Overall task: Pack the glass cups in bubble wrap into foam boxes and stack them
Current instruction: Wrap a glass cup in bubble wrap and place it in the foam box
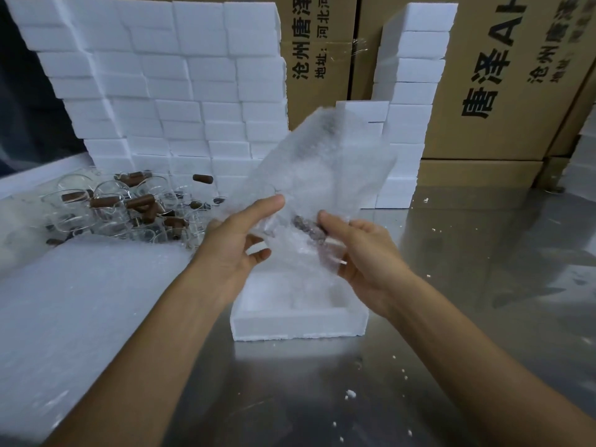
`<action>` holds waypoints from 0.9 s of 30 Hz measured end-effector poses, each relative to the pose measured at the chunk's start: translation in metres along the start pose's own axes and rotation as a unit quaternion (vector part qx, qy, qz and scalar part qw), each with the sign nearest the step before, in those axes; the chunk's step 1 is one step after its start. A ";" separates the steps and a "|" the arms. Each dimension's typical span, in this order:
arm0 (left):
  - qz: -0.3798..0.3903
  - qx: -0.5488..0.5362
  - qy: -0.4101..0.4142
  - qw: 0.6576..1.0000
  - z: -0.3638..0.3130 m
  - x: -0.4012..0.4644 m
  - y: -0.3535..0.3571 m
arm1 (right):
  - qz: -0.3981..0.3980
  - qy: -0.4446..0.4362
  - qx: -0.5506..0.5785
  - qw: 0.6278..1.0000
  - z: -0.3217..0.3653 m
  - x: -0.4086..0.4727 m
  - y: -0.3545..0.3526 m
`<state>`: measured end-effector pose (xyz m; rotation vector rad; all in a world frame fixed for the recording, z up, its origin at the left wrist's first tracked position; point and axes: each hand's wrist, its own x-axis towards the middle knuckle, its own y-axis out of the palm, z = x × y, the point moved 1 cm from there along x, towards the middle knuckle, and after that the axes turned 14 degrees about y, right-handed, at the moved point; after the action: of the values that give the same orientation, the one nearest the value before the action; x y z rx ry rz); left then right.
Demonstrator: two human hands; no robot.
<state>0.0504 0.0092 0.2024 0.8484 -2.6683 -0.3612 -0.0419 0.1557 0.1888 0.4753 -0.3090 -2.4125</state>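
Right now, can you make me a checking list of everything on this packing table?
Surface: shiny metal table, sprinkled with white foam crumbs.
Job's things: sheet of bubble wrap held up around a glass cup with a brown handle; open foam box right below; pile of unwrapped glass cups at left; stack of bubble wrap sheets near left.
Clutter: only the crumbs.
Hands: left hand holds the wrap's left side; right hand grips the wrapped cup.
Cables: nothing seen.
Surroundings: wall of stacked foam boxes behind, a taller foam column, printed cardboard cartons.
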 end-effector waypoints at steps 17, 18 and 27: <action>0.123 -0.003 -0.030 0.992 0.001 -0.011 0.009 | -0.181 -0.245 -0.094 0.948 0.013 -0.005 -0.013; 0.119 0.000 -0.025 0.993 0.000 -0.011 0.009 | -0.193 -0.263 -0.123 0.937 0.014 -0.007 -0.014; 0.142 0.023 -0.011 0.990 0.000 -0.010 0.003 | -0.190 -0.288 -0.279 0.896 0.017 -0.007 -0.016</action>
<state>0.0565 0.0177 0.2017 0.4681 -2.7745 -0.2423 -0.0530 0.1743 0.2005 -0.4955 0.2676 -2.8174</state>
